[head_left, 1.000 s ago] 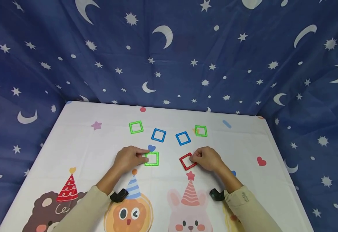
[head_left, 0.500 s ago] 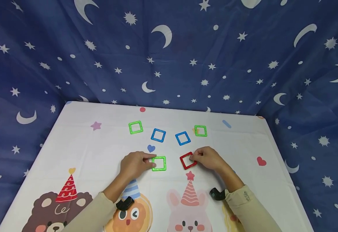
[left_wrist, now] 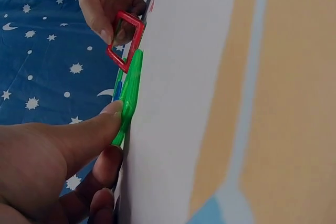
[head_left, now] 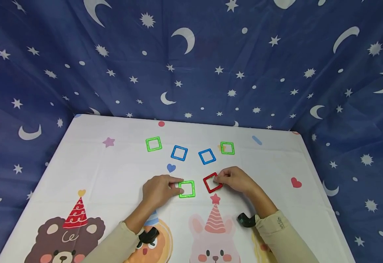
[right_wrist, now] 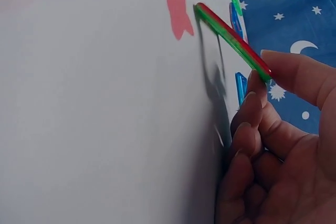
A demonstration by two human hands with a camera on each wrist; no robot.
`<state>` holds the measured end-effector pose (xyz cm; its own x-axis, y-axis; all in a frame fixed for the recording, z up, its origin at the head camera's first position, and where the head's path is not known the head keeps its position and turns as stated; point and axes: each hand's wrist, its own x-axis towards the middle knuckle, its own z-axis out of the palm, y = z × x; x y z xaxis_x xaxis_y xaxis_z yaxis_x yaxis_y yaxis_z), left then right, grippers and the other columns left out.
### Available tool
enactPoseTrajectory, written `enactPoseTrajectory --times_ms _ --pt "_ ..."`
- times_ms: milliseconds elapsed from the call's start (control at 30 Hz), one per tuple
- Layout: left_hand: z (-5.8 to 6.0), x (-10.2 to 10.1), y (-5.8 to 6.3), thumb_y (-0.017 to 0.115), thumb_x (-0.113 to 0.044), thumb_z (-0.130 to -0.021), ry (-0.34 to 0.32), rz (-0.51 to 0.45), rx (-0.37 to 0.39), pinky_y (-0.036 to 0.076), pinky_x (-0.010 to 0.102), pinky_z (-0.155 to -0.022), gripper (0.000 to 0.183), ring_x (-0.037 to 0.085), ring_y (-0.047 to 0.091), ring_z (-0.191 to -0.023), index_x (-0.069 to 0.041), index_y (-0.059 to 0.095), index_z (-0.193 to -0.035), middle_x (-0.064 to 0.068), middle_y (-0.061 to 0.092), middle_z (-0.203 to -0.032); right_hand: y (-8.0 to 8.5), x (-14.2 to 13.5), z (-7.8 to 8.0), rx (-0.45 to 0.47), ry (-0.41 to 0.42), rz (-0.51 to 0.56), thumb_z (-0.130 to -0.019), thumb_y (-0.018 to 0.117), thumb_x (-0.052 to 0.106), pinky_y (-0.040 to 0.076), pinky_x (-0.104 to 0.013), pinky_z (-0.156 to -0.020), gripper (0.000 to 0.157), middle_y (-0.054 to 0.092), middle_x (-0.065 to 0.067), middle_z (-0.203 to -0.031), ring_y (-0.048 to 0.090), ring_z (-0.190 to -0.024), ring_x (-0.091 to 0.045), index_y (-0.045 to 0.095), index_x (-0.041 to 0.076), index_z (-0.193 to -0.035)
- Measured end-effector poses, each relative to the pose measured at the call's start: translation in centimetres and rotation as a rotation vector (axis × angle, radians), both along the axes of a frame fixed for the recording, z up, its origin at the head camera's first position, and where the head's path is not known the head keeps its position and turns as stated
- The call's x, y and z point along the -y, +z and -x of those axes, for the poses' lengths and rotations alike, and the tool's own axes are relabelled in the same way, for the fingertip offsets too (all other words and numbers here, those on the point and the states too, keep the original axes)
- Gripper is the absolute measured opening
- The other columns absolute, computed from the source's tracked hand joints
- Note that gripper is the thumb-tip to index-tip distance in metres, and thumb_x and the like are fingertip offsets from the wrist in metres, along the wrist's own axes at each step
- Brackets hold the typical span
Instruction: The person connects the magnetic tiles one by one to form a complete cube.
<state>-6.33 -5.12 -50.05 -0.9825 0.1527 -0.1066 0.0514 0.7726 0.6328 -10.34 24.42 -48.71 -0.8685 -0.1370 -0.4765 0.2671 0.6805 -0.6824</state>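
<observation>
In the head view, my left hand [head_left: 158,190] pinches a green square magnetic tile [head_left: 193,189] by its left side, thumb and forefinger at the edge. To its right, my right hand [head_left: 235,179] pinches a red square magnetic tile [head_left: 207,186] at its right corner. The right wrist view shows the red tile [right_wrist: 233,34] edge-on, tilted above the cloth, with a green layer [right_wrist: 226,39] flat against its underside. Seen from the left wrist, the green tile [left_wrist: 131,90] is nearly edge-on and overlaps the red tile's lower corner; a gap separates them in the head view.
Farther back lie a green square tile [head_left: 147,145], a blue square tile [head_left: 173,151], another blue square tile [head_left: 201,159] and another green square tile [head_left: 234,148]. A printed white cloth [head_left: 119,160] covers the table; a blue starry curtain [head_left: 204,98] hangs behind it.
My left hand has slid right and a little toward me with the green tile, bringing it nearer the red one. My right hand and the red tile have hardly moved.
</observation>
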Motion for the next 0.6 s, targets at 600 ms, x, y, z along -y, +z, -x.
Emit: enactPoseTrajectory --times_ms 600 --pt "0.43 0.59 -0.66 0.089 -0.035 -0.078 -0.019 -0.113 0.039 0.039 0.028 -0.065 0.025 0.006 0.052 -0.067 -0.033 0.081 -0.101 -0.020 0.059 -0.069 0.73 0.64 -0.20 0.046 0.010 0.054 -0.089 0.077 0.035 0.037 -0.028 -0.063 0.028 0.056 -0.003 -0.073 0.049 -0.074 -0.018 0.069 0.011 -0.077"
